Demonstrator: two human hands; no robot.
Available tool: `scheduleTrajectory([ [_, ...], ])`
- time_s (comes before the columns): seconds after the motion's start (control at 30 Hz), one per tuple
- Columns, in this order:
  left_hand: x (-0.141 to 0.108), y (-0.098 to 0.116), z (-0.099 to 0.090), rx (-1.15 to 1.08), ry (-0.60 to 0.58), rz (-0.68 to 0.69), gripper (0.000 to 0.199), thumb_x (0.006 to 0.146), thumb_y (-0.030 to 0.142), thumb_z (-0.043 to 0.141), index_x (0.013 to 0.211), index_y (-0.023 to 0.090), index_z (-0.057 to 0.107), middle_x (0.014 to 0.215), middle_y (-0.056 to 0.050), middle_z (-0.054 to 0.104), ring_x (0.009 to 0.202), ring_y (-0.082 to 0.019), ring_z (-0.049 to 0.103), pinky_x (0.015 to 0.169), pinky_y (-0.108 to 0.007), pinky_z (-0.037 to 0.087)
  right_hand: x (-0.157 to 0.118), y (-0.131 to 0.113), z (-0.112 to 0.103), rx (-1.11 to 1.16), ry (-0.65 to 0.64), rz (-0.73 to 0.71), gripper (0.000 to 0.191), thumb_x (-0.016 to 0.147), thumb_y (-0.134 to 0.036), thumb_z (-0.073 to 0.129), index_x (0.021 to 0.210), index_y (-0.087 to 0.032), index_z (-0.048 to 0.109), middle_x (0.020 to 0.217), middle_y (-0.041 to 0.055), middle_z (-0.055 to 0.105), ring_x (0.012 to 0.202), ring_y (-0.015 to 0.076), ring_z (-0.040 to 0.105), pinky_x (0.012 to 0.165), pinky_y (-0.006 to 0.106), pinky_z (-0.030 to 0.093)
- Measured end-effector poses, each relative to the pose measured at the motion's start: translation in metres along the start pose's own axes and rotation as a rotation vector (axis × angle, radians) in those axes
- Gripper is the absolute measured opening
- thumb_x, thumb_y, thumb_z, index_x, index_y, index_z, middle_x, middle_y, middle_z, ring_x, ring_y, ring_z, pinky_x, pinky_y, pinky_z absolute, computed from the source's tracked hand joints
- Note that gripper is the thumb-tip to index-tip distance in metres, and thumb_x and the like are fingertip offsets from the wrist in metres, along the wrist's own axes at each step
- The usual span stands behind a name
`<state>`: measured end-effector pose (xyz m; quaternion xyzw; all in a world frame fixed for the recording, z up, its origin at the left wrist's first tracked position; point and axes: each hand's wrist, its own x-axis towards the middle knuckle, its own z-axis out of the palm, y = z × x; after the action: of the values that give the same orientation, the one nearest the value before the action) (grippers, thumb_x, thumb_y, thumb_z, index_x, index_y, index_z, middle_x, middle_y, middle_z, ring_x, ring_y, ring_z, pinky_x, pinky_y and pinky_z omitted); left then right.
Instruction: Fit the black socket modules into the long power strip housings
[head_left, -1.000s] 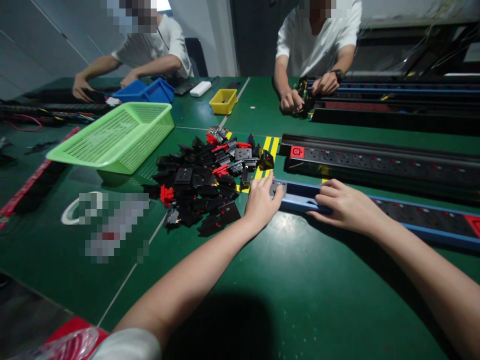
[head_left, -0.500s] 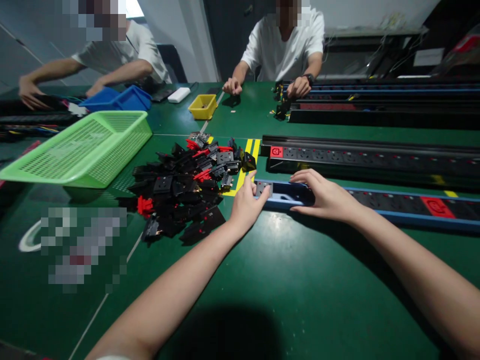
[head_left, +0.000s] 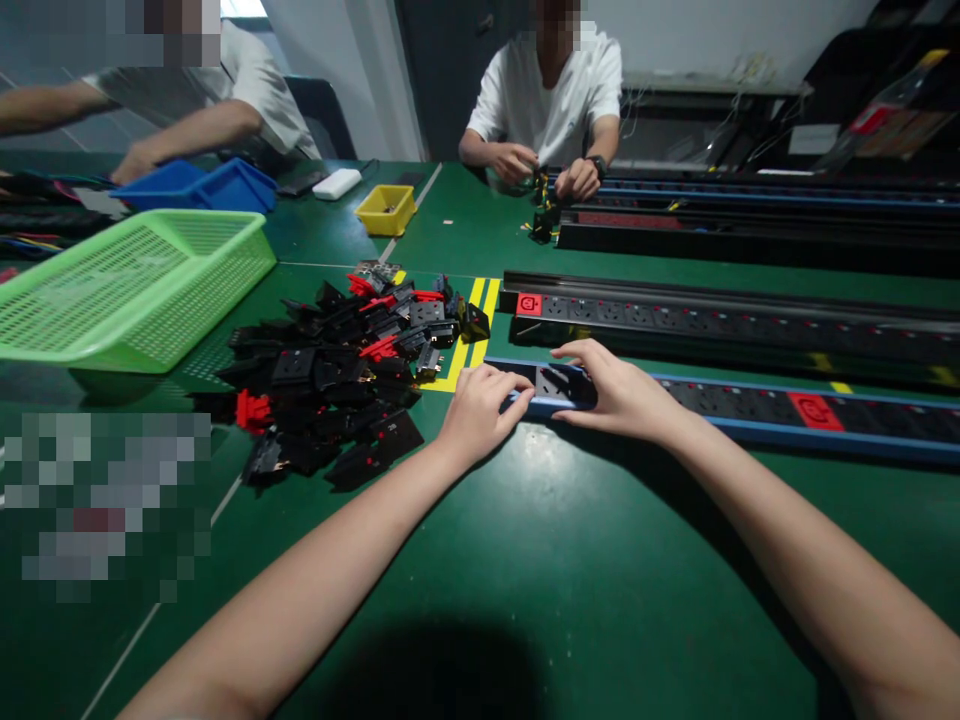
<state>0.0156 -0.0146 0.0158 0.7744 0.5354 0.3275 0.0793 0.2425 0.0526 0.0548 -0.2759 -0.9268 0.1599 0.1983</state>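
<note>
A power strip with a blue rail point(head_left: 757, 430) lies lengthwise on the table, with black sockets and one red socket in it. My left hand point(head_left: 480, 412) is closed over the rail's left end, thumb and fingertips beside a black socket module point(head_left: 553, 382) that sits inside the channel. My right hand point(head_left: 626, 392) straddles the same rail just right of that module, thumb on the near side and fingers on the far side. Its palm hides part of the channel. Left of my hands is a heap of loose black and red socket modules point(head_left: 352, 360).
A second, black power strip point(head_left: 675, 322) lies behind mine. At left stand a green basket point(head_left: 202, 300), blue bins point(head_left: 195, 188) and a yellow bin point(head_left: 386, 210). Two people in white shirts sit across the table, one handling wires by more strips point(head_left: 750, 238).
The socket module has slid right along the channel, towards my right hand. My left hand has followed over the rail's end. The view has turned slightly right. The opposite person's hands came together.
</note>
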Motion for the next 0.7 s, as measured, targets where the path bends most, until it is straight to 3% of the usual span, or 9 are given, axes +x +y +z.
scheduleTrajectory([
  [0.13,-0.0012,0.0013,0.0001,0.022,-0.033,0.025,0.030,0.098,0.038,0.045,0.111,0.029,0.070,0.103,-0.003,0.073,0.102,-0.020,0.057,0.094,-0.042,0.031,0.0007,0.0004,0.0001,-0.017,-0.007,-0.033,0.069,0.078,-0.040,0.072,0.137,-0.026,0.037,0.130,0.0130,0.055,0.120,0.0306,0.058,0.095,0.047,0.052],
  [0.27,-0.0002,-0.0022,0.0009,0.007,-0.043,0.072,0.031,0.096,0.040,0.048,0.119,0.035,0.069,0.102,-0.003,0.072,0.098,-0.020,0.056,0.090,-0.040,0.034,0.0010,0.0012,0.0001,-0.027,-0.008,-0.052,0.068,0.079,-0.040,0.072,0.136,-0.025,0.038,0.129,0.0136,0.056,0.120,0.0299,0.058,0.097,0.046,0.052],
  [0.47,0.0013,-0.0063,0.0021,-0.086,-0.061,0.102,0.033,0.097,0.038,0.047,0.119,0.029,0.069,0.096,-0.004,0.071,0.089,-0.019,0.056,0.082,-0.035,0.043,-0.0002,0.0021,0.0008,-0.064,-0.024,-0.065,0.065,0.082,-0.041,0.068,0.137,-0.025,0.037,0.128,0.0129,0.058,0.115,0.0280,0.061,0.093,0.044,0.054],
  [0.7,0.0019,-0.0035,-0.0004,-0.209,-0.014,0.030,0.030,0.098,0.033,0.044,0.112,0.021,0.068,0.101,-0.005,0.071,0.095,-0.019,0.061,0.087,-0.034,0.047,-0.0006,0.0023,0.0008,-0.110,-0.027,-0.053,0.060,0.082,-0.040,0.068,0.133,-0.024,0.041,0.124,0.0125,0.062,0.109,0.0287,0.063,0.088,0.044,0.054],
])
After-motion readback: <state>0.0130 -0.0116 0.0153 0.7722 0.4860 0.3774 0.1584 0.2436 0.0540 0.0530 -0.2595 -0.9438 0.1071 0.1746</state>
